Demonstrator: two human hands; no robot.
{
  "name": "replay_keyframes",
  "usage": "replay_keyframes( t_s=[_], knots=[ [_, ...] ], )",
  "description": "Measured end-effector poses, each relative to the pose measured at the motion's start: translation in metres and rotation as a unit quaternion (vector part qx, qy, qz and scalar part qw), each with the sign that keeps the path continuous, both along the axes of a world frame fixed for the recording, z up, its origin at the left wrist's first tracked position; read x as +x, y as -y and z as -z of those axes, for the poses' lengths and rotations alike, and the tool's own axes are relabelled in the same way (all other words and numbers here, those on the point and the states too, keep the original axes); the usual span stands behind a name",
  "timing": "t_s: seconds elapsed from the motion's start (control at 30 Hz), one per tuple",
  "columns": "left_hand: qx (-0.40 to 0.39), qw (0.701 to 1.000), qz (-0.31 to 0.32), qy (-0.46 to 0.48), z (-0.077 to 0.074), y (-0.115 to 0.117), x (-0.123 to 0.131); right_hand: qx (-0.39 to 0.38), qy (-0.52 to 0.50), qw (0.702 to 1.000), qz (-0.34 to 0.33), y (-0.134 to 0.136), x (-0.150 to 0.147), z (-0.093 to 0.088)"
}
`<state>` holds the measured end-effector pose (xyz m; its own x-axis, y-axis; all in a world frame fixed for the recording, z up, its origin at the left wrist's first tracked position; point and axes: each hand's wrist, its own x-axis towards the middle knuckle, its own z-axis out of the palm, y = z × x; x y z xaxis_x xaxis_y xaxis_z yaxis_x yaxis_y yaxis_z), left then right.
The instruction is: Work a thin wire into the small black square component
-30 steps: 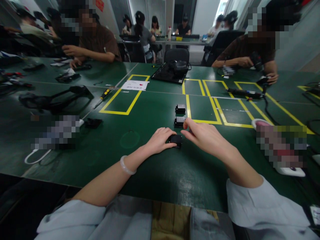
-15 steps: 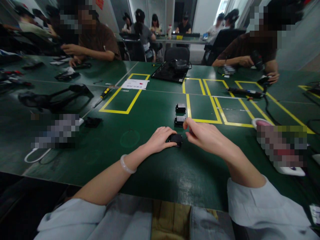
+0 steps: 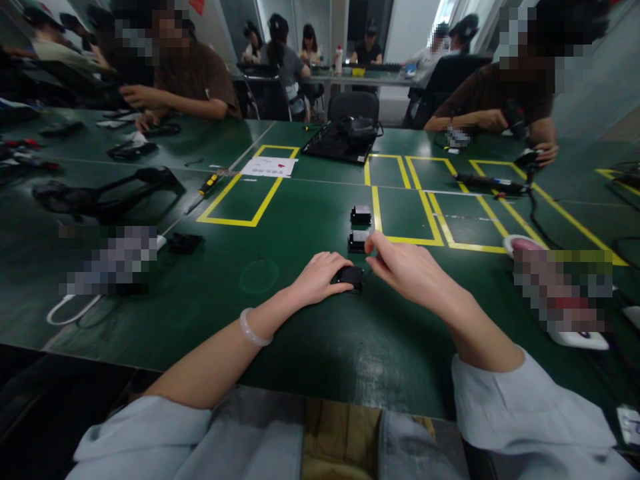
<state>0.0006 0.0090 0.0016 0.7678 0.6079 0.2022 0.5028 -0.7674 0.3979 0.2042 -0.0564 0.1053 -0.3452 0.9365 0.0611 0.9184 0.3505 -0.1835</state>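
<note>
My left hand (image 3: 319, 277) rests on the table with thumb and fingers closed round the left end of a small black block-shaped part (image 3: 353, 278). Just right of that part, my right hand (image 3: 411, 268) is held in a pinch, its fingertips close to the part's right side. Whatever it pinches is too small to make out. Beyond my hands stand two similar black parts with greyish tops, a nearer block (image 3: 357, 241) partly behind my right fingertips and a farther block (image 3: 361, 215).
Yellow tape outlines (image 3: 227, 222) mark the green table (image 3: 300, 340). A yellow-and-black screwdriver (image 3: 207, 185) lies left, near a white paper label (image 3: 269, 167). A black tray (image 3: 320, 147) stands at the back. Blurred-out devices lie on both sides. Two co-workers sit opposite.
Hardly anything differs. The whole view has shifted slightly; my left hand still grips the black part and my right hand stays pinched beside it.
</note>
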Motion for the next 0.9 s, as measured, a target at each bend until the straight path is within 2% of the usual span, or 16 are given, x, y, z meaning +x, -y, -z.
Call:
replay_keyframes(
  t_s=[0.17, 0.43, 0.7, 0.9],
  knots=[
    [0.010, 1.000, -0.002, -0.001, 0.0012, 0.0000, 0.0001, -0.001, -0.007, 1.000, -0.012, 0.0019, -0.0001, -0.0015],
    [0.008, 1.000, -0.002, 0.000, 0.0032, -0.0008, 0.0006, 0.001, 0.067, 0.997, 0.032, 0.0013, -0.0063, -0.0038],
    [0.001, 1.000, -0.001, 0.000, 0.0006, 0.0003, 0.0001, -0.016, 0.006, 1.000, -0.013, 0.0020, 0.0014, -0.0044],
    [0.003, 1.000, -0.004, -0.001, 0.0015, -0.0008, 0.0003, -0.014, 0.018, 1.000, 0.008, 0.0031, -0.0031, -0.0087]
  ],
)
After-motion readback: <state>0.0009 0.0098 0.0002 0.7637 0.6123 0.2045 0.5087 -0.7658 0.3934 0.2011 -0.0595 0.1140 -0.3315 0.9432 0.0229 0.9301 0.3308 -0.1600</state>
